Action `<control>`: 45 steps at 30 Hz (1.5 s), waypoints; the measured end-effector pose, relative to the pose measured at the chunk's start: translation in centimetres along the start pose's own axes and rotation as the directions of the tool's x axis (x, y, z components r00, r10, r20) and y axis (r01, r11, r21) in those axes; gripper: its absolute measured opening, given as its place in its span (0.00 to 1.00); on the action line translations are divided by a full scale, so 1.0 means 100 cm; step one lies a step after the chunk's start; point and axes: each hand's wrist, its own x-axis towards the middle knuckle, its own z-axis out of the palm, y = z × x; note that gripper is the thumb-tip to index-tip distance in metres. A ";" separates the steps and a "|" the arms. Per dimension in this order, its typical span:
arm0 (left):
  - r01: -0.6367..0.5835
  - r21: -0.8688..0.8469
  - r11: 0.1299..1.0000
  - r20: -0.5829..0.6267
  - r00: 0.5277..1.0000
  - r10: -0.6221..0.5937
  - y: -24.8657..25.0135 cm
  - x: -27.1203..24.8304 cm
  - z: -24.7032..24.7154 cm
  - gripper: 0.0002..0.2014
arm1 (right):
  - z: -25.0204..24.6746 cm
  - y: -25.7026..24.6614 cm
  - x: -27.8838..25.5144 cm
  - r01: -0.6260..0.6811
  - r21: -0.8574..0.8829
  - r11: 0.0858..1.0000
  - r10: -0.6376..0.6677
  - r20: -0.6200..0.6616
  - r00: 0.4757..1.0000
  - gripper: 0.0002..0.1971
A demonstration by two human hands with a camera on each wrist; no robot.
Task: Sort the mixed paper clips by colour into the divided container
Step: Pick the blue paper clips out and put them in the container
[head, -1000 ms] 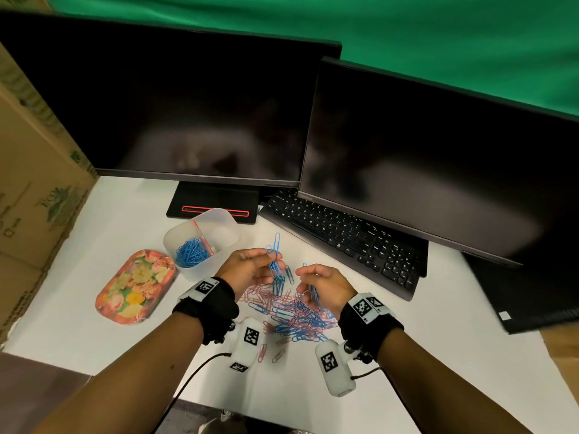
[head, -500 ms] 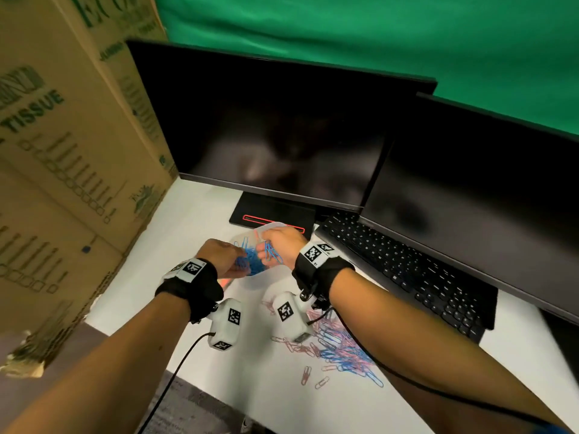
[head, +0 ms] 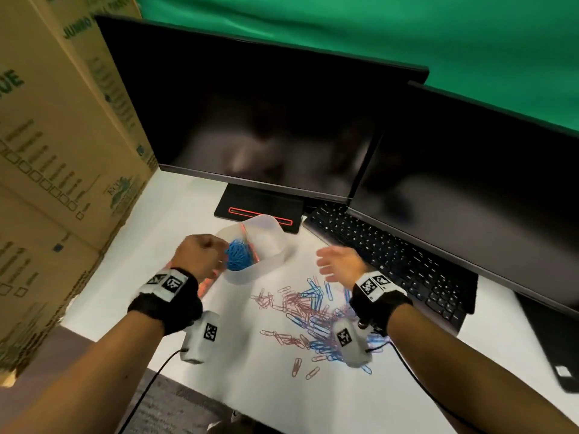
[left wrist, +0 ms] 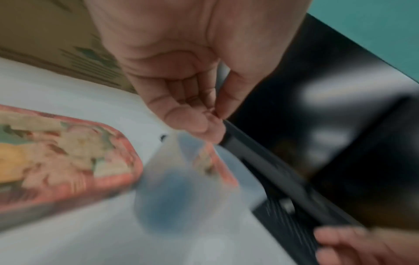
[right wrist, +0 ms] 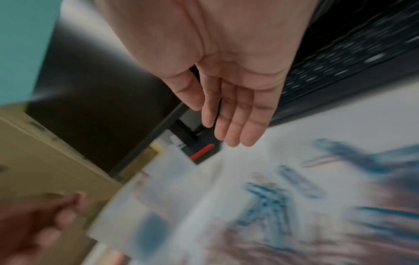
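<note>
Translucent plastic container (head: 266, 261) with a diagonal divider, blue clips (head: 238, 256) heaped beside the curled, empty-looking left hand (head: 200, 256); right hand (head: 340, 264) spread, empty, above thin wire clips (head: 308, 317) pointing every way

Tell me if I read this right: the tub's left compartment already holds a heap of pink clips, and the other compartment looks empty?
Not quite: the heap in the tub's left compartment is blue, not pink, as the head view shows. The other compartment does look empty.

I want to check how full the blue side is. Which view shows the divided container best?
The head view: the divided container is sharp, blue clips heaped in its left compartment, the right apparently empty. Both wrist views show only a motion-blurred translucent shape with a blue smear.
</note>
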 end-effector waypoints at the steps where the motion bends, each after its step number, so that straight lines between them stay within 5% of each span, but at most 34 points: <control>1: -0.049 0.086 0.995 0.061 0.997 0.044 -0.004 -0.006 0.011 0.09 | -0.012 0.014 -0.004 0.004 -0.157 0.988 -0.013 -0.057 0.998 0.09; 3: -0.211 0.245 0.946 0.216 0.963 0.159 -0.013 -0.015 0.040 0.07 | -0.030 0.039 -0.012 -0.025 -0.566 0.824 -0.057 -0.126 0.990 0.14; 5: -0.366 0.407 0.837 0.338 0.912 0.235 -0.023 -0.017 0.072 0.06 | -0.039 0.058 -0.023 -0.034 -0.730 0.682 -0.095 -0.135 0.986 0.17; 14: -0.549 0.707 0.446 0.557 0.821 0.126 -0.044 -0.029 0.136 0.11 | -0.037 0.073 -0.026 0.083 -0.812 0.578 -0.182 -0.029 0.983 0.14; 20: -0.590 0.729 0.347 0.582 0.801 0.139 -0.058 -0.045 0.128 0.10 | -0.010 0.058 -0.001 0.188 -0.898 0.398 -0.182 0.123 0.976 0.24; 24: -0.566 0.738 0.368 0.566 0.816 0.121 -0.060 -0.048 0.128 0.06 | 0.005 0.060 0.015 0.240 -0.925 0.296 -0.157 0.201 0.967 0.27; 29: -0.544 0.733 0.408 0.542 0.830 0.132 -0.068 -0.044 0.127 0.19 | 0.007 0.064 0.025 0.252 -0.917 0.310 -0.183 0.203 0.962 0.18; 32: -0.572 0.717 0.398 0.561 0.813 0.158 -0.068 -0.044 0.128 0.18 | 0.005 0.063 0.025 0.295 -0.912 0.285 -0.195 0.246 0.949 0.12; 38: -0.583 0.707 0.399 0.575 0.803 0.156 -0.065 -0.042 0.127 0.11 | -0.009 0.066 0.025 0.409 -0.901 0.143 -0.133 0.392 0.910 0.29; 45: -0.573 0.686 0.447 0.578 0.804 0.144 -0.066 -0.040 0.126 0.13 | -0.001 0.067 0.031 0.379 -0.914 0.148 -0.197 0.348 0.917 0.09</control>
